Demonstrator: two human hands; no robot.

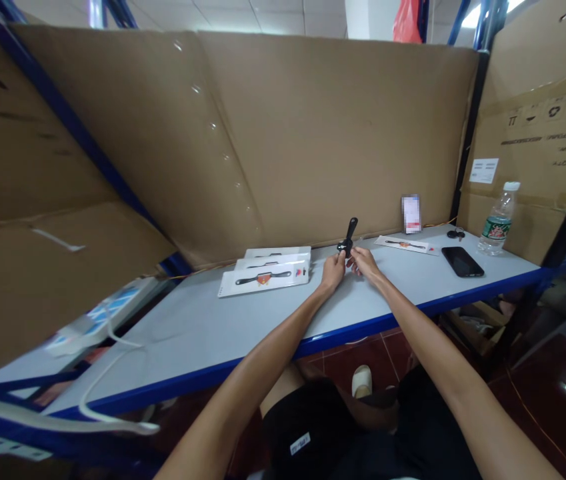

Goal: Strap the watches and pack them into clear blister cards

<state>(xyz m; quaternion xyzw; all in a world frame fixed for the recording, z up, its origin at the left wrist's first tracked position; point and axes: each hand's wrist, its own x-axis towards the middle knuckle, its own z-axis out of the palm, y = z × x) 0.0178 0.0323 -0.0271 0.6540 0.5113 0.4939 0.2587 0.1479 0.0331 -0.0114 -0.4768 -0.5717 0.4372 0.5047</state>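
In front of me, above the table, is a black spokeshave (351,230) held on end, one handle pointing up. My left hand (333,271) is closed on its lower part, the thumb against the middle body. From the other side my right hand (365,262) grips near the same body with curled fingers. My hands cover the lower handle. To the left lie overlapping white blister cards (230,285), each picturing a black-handled spokeshave with an orange middle. Another such card (429,249) lies behind my right hand.
The grey tabletop (183,333) has a blue front edge and a cardboard wall (337,133) behind it. On the right are a propped phone (411,213), a dark phone (463,261), keys (455,234) and a water bottle (497,223). A white cable (87,393) hangs at the left.
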